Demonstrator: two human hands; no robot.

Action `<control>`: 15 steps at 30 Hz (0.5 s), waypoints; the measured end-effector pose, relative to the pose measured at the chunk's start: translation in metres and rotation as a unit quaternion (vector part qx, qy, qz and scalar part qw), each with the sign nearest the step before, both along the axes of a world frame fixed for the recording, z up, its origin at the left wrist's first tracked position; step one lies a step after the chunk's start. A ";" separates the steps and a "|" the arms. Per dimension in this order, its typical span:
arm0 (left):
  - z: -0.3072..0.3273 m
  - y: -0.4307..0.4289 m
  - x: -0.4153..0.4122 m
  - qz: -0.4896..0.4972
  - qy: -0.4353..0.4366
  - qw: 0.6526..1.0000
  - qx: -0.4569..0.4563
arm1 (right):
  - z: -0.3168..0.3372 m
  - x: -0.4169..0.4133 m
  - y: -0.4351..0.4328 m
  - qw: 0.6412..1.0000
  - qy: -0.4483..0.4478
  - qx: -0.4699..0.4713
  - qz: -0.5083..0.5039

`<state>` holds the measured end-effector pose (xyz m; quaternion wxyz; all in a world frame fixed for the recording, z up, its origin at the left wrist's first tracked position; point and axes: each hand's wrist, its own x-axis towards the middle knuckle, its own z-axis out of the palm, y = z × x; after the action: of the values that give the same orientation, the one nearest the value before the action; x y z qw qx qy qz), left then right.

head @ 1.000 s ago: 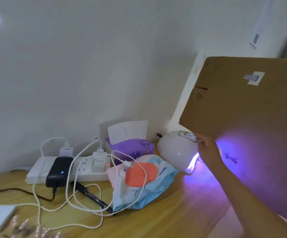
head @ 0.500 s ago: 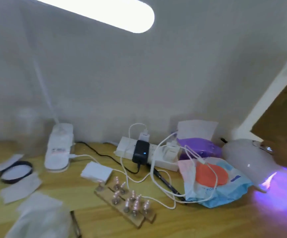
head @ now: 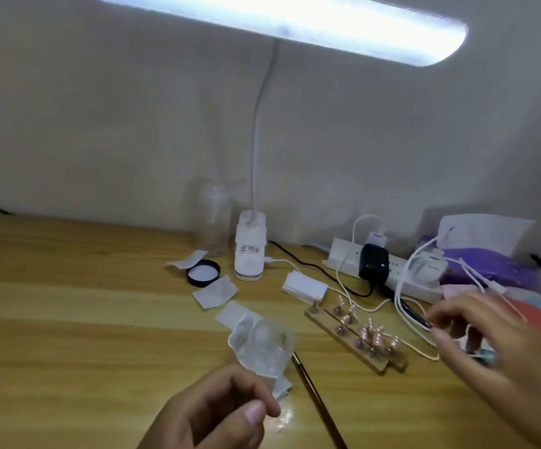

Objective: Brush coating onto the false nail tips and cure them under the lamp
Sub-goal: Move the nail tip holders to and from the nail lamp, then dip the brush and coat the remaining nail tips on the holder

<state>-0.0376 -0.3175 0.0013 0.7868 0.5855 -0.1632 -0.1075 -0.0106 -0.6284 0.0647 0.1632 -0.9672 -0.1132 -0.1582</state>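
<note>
Left hand (head: 217, 413) is cut off at the bottom edge, fingers curled, thumb on forefinger. Can't tell if it's pinching anything. The brush (head: 317, 400) lies just right of it, handle end out of frame. Right hand (head: 489, 345) is blurry, fingers spread over white cables (head: 405, 315). False nail tips (head: 373, 333) stand on wooden strips (head: 343, 338) between the hands. Power strip (head: 399, 277) sits at the back.

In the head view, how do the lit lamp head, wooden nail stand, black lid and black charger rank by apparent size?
1. lit lamp head, also nearest the camera
2. wooden nail stand
3. black lid and black charger: alike, not ranked
</note>
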 end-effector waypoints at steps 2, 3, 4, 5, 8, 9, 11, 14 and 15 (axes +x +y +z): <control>0.004 0.003 0.001 0.012 0.004 1.000 -0.007 | -0.004 -0.012 0.021 0.998 0.056 -0.003 0.020; 0.003 0.003 0.001 0.031 -0.007 0.999 0.007 | -0.012 -0.016 0.022 0.997 0.079 -0.014 0.017; 0.000 0.003 0.001 0.047 -0.010 0.999 0.015 | -0.017 -0.020 0.024 0.994 0.105 -0.014 -0.007; 0.000 0.003 0.001 0.062 -0.023 0.998 0.022 | -0.024 -0.021 0.020 0.989 0.145 -0.011 -0.033; 0.002 0.002 0.002 0.052 -0.018 0.998 0.020 | -0.032 -0.030 0.030 0.969 0.238 0.013 -0.070; 0.003 0.001 0.002 0.042 -0.023 0.999 0.020 | -0.035 -0.028 0.030 0.967 0.241 0.024 -0.078; 0.003 0.000 0.002 0.032 -0.031 0.999 0.028 | -0.038 -0.024 0.036 0.966 0.235 0.052 -0.098; 0.002 0.001 0.003 0.034 -0.038 0.998 0.023 | -0.043 -0.018 0.040 0.967 0.194 0.112 -0.120; 0.002 0.001 0.002 0.034 -0.038 0.998 0.023 | -0.043 -0.018 0.042 0.969 0.183 0.123 -0.116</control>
<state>-0.0352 -0.3164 0.0031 0.7692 0.6125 -0.1709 -0.0622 -0.0281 -0.5864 0.0212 0.2790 -0.9588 0.0516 -0.0090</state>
